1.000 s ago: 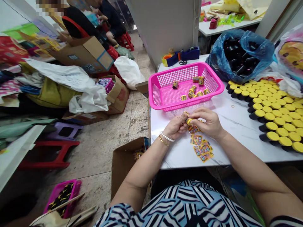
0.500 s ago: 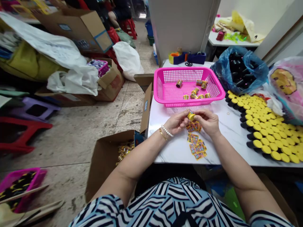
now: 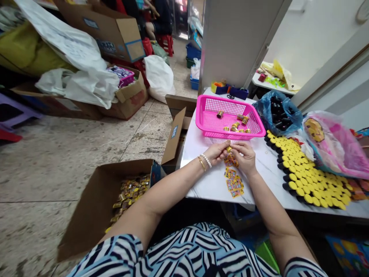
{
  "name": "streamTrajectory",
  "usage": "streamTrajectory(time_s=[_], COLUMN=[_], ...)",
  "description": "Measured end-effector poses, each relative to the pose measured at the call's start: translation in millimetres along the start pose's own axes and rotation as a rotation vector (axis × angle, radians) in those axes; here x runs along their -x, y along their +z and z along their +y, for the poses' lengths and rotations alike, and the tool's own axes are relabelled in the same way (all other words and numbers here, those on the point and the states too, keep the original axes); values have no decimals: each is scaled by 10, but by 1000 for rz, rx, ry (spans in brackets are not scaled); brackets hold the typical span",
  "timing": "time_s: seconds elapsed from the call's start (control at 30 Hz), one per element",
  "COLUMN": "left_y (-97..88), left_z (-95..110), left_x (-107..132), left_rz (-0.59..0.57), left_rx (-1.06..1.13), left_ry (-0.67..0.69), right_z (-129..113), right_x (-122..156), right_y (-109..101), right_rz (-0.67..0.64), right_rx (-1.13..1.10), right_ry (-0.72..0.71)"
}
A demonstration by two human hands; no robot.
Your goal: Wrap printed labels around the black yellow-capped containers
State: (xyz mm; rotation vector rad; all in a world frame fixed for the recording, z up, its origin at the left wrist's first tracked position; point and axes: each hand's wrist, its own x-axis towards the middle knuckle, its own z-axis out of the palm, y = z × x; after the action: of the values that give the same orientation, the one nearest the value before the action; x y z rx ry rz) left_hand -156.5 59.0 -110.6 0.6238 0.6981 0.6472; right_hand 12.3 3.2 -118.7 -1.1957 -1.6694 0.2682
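Observation:
My left hand (image 3: 216,153) and my right hand (image 3: 243,156) meet over the white table (image 3: 207,181), fingers pinched together on a small yellow cylinder (image 3: 228,149). Just below my hands lies a loose pile of colourful stickers (image 3: 234,180). Beyond them stands a pink basket (image 3: 209,119) holding several small labelled gold cylinders (image 3: 236,125). My left wrist wears a pearl bracelet and a gold bangle.
Rows of black tubes with yellow caps (image 3: 305,177) cover the table's right side, beside a blue bag of black tubes (image 3: 278,111) and a pink plastic bag (image 3: 334,146). An open cardboard box (image 3: 95,207) of gold items sits on the floor at left. Boxes and bags pile up beyond.
The view has swung right and pulled back, bringing the floor box into sight. My hands stay together on the small cylinder in front of the basket.

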Motion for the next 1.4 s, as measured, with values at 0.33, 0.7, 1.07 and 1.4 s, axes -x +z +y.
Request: streamTrajectory(time_s=[0.33,0.7,1.07,1.4], left_y=[-46,-134,-228,-129], left_z=[19,-89,-75,-213], left_x=[-20,-188,-167,-125], left_rz=[-58,-16,54,98], left_rx=[2,-492,-1362,-1591], left_ry=[68,253,616,540], right_z=[-253,417,1085,374], right_x=[-423,-1063,-596,6], right_y=[-29,-1421,-1420,-1071], right_rz=[28,23,-115,-162], right_rx=[118,1074,1275,915], right_ry=[155,401,400,253])
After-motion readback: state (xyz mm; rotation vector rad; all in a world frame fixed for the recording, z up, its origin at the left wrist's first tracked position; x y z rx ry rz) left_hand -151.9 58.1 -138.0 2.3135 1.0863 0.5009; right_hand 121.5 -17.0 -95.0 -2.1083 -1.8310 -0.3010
